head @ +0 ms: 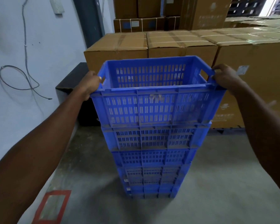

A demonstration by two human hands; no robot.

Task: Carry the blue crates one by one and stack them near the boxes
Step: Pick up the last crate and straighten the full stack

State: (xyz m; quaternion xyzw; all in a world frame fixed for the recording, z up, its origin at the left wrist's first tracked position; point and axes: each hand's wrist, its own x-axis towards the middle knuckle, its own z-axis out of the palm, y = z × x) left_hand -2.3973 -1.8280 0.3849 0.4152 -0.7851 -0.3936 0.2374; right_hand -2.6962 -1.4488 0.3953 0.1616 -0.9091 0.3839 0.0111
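A blue slotted crate (155, 107) sits on top of a stack of several blue crates (152, 159) standing on the concrete floor. My left hand (91, 84) grips the top crate's left end at the rim. The crate's right handle slot is held by my right hand (225, 77). The top crate is empty inside and sits level on the stack. Brown cardboard boxes (181, 44) stand directly behind the stack.
A black box (73, 81) stands on the floor left of the stack, against the white wall (44, 46) with loose cables. More cardboard boxes (255, 59) line the right side. A red-taped rectangle (52, 206) marks the floor at lower left.
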